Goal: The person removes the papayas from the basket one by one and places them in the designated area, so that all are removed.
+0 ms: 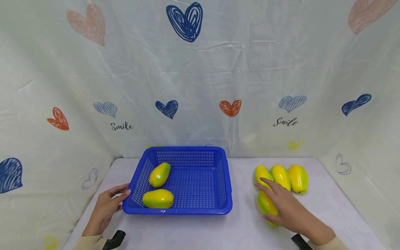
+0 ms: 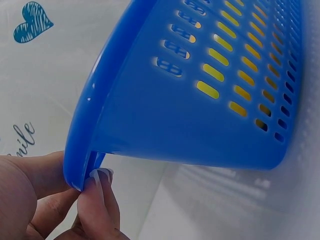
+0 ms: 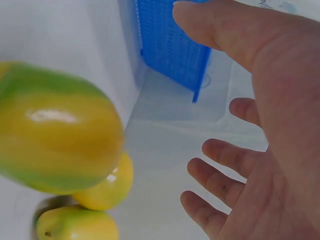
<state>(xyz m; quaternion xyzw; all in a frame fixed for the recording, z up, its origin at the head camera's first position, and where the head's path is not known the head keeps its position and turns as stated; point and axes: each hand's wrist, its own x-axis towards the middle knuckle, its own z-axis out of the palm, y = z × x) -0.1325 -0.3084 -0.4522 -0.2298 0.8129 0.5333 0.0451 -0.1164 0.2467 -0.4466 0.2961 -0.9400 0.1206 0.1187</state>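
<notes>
A blue plastic basket holds two yellow-green mangoes, an upper mango lying at a slant and a lower mango near the front rim. My left hand pinches the basket's left rim between thumb and fingers. On the right, my right hand hovers with spread fingers over the nearest mango and partly hides it. In the right wrist view that mango looms close, apart from the open palm and fingers.
Behind the right hand lie more mangoes in a row: a left one, a middle one and a right one. The white table ends against a pale curtain printed with hearts.
</notes>
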